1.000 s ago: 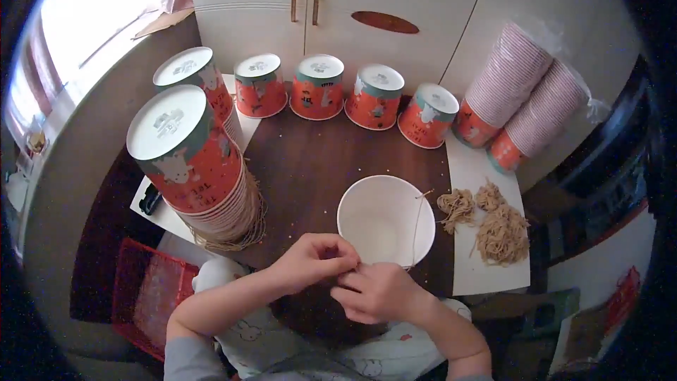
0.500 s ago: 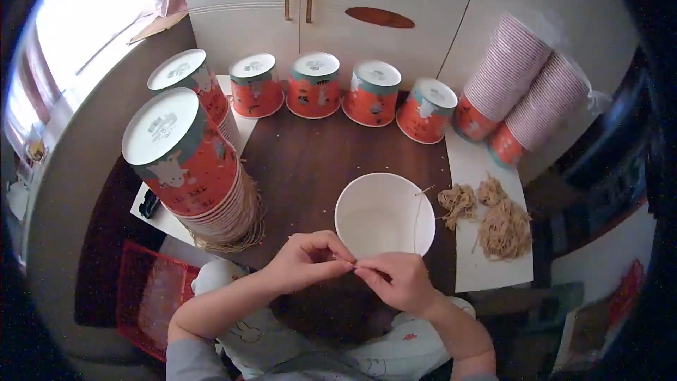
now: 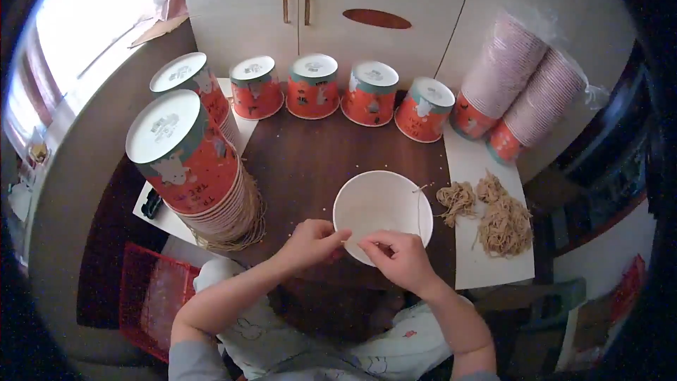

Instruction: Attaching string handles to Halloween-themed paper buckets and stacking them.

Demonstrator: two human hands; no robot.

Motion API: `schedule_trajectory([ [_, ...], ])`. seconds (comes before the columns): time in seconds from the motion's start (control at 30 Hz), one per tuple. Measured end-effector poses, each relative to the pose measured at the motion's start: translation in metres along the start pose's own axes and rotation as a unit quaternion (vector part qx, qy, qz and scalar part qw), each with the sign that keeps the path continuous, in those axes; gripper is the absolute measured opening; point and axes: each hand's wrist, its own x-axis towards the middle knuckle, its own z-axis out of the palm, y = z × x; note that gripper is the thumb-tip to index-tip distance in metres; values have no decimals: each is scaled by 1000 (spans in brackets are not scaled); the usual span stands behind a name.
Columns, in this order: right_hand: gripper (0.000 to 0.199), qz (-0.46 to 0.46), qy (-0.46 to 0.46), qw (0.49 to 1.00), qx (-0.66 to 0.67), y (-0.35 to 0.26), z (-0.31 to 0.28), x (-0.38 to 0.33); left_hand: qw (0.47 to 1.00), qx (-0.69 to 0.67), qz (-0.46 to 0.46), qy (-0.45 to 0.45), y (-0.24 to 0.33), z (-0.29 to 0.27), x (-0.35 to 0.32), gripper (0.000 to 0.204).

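A white paper cup (image 3: 381,208) stands open on the dark brown table (image 3: 310,162) in front of me. My left hand (image 3: 310,242) and my right hand (image 3: 396,257) meet at the cup's near rim. Both pinch a thin tan string (image 3: 421,204) between their fingertips. The string runs up across the cup's right side to its far rim. My right hand's fingers overlap the rim.
Two tall stacks of upturned red cups (image 3: 187,159) stand at the left. Several single upturned red cups (image 3: 314,86) line the back. Two wrapped sleeves of cups (image 3: 522,77) lean at the right. Bundles of tan string (image 3: 504,219) lie on white paper (image 3: 493,271).
My hands have moved up from my lap to the cup's near rim. They have drawn slightly apart, with the string still pinched between them.
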Motion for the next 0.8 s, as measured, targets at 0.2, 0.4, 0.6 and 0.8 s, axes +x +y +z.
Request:
schedule_trajectory([
  [0.2,8,-33,50,998,7,-2,-1,-1,998,17,52,39,-3,4,-4,31],
  [0.4,10,-45,46,998,-23,2,6,-6,973,107,167,115,-12,5,-9,25],
  [0.6,14,-16,19,998,-64,27,15,-8,973,146,137,115,-7,8,-12,24],
  [0.8,14,8,7,997,-80,36,26,-9,968,167,151,112,-12,7,-10,24],
])
